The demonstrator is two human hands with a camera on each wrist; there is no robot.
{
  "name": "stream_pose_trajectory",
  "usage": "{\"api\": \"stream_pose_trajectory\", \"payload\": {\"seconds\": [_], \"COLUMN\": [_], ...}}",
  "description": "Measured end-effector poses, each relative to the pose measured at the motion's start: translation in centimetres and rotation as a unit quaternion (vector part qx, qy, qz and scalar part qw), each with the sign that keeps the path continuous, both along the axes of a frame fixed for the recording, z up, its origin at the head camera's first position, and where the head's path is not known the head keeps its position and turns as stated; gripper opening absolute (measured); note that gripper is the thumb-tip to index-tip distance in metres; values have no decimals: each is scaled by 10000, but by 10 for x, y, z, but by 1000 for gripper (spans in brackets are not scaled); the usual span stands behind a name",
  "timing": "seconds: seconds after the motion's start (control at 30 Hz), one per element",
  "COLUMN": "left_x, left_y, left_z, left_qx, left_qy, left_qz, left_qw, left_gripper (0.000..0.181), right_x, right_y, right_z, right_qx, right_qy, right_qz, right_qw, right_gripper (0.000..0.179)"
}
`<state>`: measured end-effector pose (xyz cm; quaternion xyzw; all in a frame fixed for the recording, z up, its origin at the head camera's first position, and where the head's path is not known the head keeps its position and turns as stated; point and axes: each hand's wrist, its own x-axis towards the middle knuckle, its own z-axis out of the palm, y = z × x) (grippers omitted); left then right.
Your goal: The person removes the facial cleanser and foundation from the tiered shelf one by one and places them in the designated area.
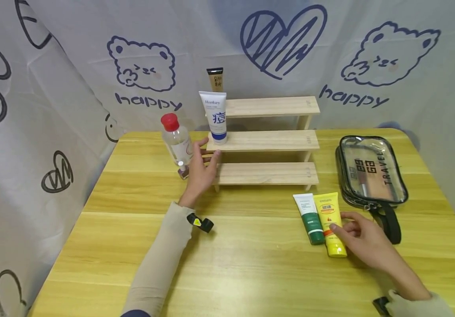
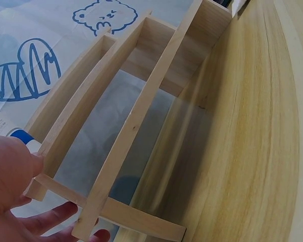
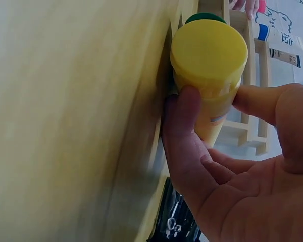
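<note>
Tabletop (image 1: 247, 264): bright in head view, pale glare mid-surface; grain blurred in right wrist view
Three-tier wooden shelf (image 1: 267, 173): soft shadow beneath, bowed by lens distortion in left wrist view

The right hand (image 1: 364, 240) grips a yellow tube (image 1: 327, 210) left of the bag (image 1: 374, 171); the left hand (image 1: 201, 174) is beside the shelf (image 1: 267, 141).

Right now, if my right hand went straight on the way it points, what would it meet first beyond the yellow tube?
Most likely the white-and-green tube, just past the yellow tube your right hand is pinching. Whether the two tubes already touch is hard to tell.
</note>
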<state>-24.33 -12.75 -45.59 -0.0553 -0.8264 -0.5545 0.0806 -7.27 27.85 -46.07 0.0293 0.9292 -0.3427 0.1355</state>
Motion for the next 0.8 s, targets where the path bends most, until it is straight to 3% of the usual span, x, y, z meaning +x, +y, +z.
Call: {"api": "stream_pose_trajectory", "payload": {"seconds": [0.2, 0.4, 0.8], "left_x": [1, 2, 1], "left_y": [1, 0, 1], "left_z": [1, 2, 0], "left_qx": [59, 84, 34], "left_qy": [4, 57, 49], "left_qz": [-6, -34, -4], "left_qw": [10000, 9999, 10000], "left_gripper": [52, 52, 53], "right_x": [-4, -2, 0], "right_y": [-4, -3, -6], "right_z": [-1, -2, -6], "right_qx": [134, 249, -4], "right_qy": [97, 461, 785], "right_qz": [56, 43, -164], "right_qw": [9998, 9986, 9968], "right_gripper": [73, 63, 55]}}
